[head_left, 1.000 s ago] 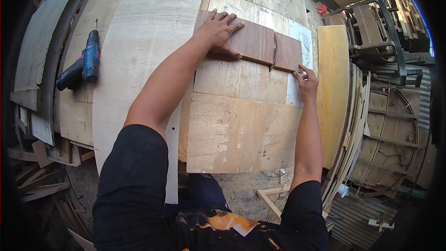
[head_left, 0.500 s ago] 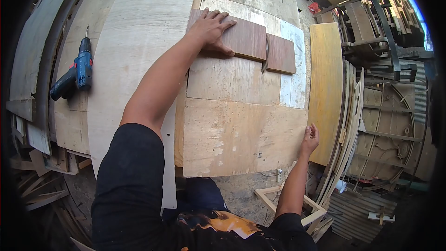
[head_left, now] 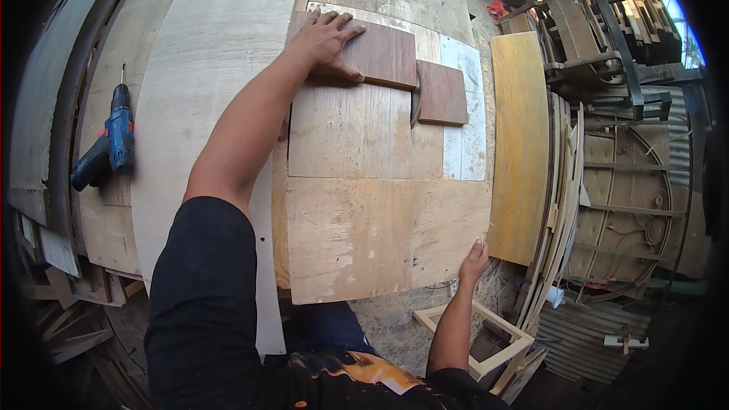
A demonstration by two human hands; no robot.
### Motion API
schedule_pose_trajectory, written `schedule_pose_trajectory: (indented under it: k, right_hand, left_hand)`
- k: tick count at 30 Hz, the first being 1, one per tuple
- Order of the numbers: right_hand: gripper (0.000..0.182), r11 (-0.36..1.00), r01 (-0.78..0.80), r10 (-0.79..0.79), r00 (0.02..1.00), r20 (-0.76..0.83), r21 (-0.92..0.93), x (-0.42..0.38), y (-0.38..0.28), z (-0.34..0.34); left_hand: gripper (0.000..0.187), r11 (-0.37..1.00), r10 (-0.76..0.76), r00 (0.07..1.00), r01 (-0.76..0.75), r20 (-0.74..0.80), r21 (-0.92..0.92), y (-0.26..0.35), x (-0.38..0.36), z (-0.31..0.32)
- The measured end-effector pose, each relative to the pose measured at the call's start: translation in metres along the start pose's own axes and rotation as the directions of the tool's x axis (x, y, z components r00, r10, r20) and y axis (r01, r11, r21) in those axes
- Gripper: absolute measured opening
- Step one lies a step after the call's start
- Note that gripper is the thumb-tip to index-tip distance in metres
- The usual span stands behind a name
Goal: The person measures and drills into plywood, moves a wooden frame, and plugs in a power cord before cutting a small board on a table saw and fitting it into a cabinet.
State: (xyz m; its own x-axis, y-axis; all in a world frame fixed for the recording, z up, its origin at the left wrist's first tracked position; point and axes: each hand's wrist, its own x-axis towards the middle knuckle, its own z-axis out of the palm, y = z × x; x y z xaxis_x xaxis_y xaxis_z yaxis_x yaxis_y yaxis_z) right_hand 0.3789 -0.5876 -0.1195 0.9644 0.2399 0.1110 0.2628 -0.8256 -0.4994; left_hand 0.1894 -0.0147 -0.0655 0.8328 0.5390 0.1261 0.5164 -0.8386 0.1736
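My left hand (head_left: 325, 44) lies with fingers spread on a reddish-brown wooden board (head_left: 387, 52), its thumb at the board's near edge. A smaller brown wood piece (head_left: 442, 93) sits to the right of that board. Between the two stands a thin, dark, curved edge like a saw blade (head_left: 416, 97); its lower part is hidden. Under them is a patched plywood tabletop (head_left: 364, 235). At the tabletop's lower right edge, my right hand (head_left: 474, 260) is closed around the rim, with the thumb on top and the other fingers mostly hidden.
A blue cordless drill (head_left: 114, 140) rests on boards at the left. Beside the tabletop lies a long pale plywood sheet (head_left: 205, 91). On the right are a yellowish board (head_left: 519, 152), stacked panels and a metal frame (head_left: 638, 68). A wooden frame (head_left: 493, 364) stands below my right hand.
My right hand has gone down and left onto the tabletop's edge. The whole view has shifted slightly left; my left hand keeps its place on the board.
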Motion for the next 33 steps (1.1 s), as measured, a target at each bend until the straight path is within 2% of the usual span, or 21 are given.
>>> schedule_pose_trajectory:
  k: [19,26,29,31,33]
  right_hand:
    - [0.035,0.998,0.057,-0.057,0.993,-0.101,0.004,-0.004,-0.008,0.001]
    - [0.034,0.999,0.045,-0.044,0.996,-0.075,0.011,-0.004,-0.007,0.0]
    - [0.031,0.995,0.094,-0.089,0.985,-0.149,0.024,-0.004,-0.009,0.002]
    - [0.029,0.997,0.07,-0.072,0.995,-0.075,-0.038,0.0,0.004,0.002]
    - [0.03,0.999,0.027,-0.026,0.998,-0.056,0.022,0.0,-0.002,0.001]
  left_hand:
    - [0.107,1.0,-0.008,1.0,0.008,0.004,0.025,-0.023,0.041,-0.001]
    - [0.107,0.999,-0.031,0.999,0.03,0.016,0.038,-0.038,0.068,0.0]
    - [0.106,0.999,-0.019,1.0,0.019,0.005,0.046,-0.048,0.087,-0.004]
    - [0.108,0.999,-0.043,0.997,0.042,0.07,0.023,-0.053,0.1,-0.012]
    - [0.111,1.0,-0.017,0.995,0.014,0.102,0.026,-0.065,0.111,-0.013]
